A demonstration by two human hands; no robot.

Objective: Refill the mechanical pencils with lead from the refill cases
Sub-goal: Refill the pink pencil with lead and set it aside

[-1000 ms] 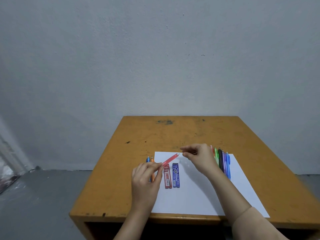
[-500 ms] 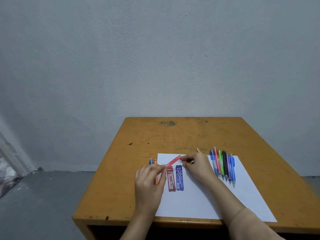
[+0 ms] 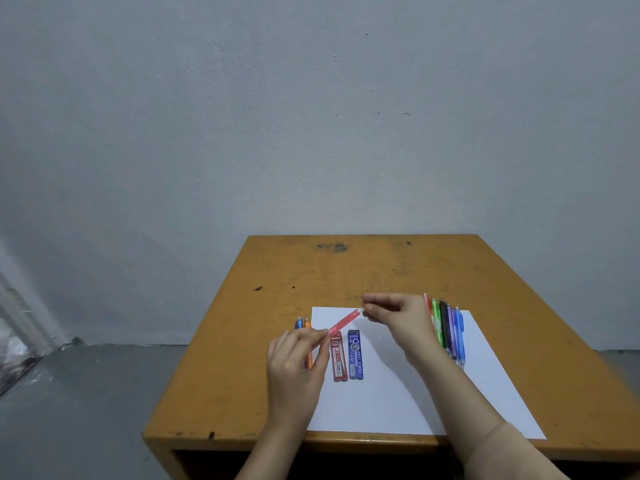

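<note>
My left hand [image 3: 298,362] grips the lower end of a red mechanical pencil [image 3: 344,321], held slanted above the white paper [image 3: 388,403]. At the pencil's top end the fingertips of my right hand [image 3: 398,318] pinch something too small to make out. On the paper a red lead refill case [image 3: 339,356] and a blue lead refill case [image 3: 355,355] lie side by side. Several coloured mechanical pencils [image 3: 448,327] lie in a row on the right, partly behind my right hand. A blue and an orange pencil [image 3: 307,323] lie left of the paper, partly under my left hand.
The paper lies on a worn yellow wooden desk [image 3: 363,271] that stands against a grey wall. The desk's front edge [image 3: 242,439] is close to me, and grey floor lies to the left.
My right hand went to the red pencil's top end and has now lifted slightly there, fingertips pinched. My left hand keeps hold of the pencil. The view shifted a little.
</note>
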